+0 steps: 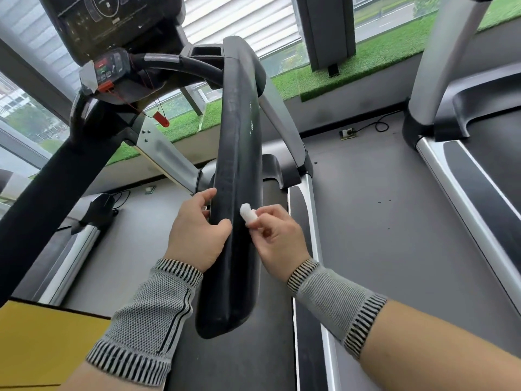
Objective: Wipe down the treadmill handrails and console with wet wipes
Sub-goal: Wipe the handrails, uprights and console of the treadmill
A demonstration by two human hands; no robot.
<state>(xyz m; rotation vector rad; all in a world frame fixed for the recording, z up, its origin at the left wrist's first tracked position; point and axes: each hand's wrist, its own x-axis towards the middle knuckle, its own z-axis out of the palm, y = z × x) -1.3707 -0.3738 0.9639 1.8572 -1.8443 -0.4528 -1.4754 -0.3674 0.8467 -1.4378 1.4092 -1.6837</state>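
Knitted wrist sleeves [149,314] cover both forearms. Left hand [197,235] wraps its fingers around the black right handrail [236,170] from the left side. Right hand [277,235] pinches a balled white wet wipe [247,211] against the rail's right face. Console [110,26] stands upper left.

Both forearms reached forward, each wrist in a grey knit band with striped edges. The left hand [197,235] curled around the rail [236,170] near its lower end, thumb on top, fingers behind. The right hand [277,235] sat just beside it, fingertips [260,217] pinched on a small white wipe [247,211] touching the rail's right side.
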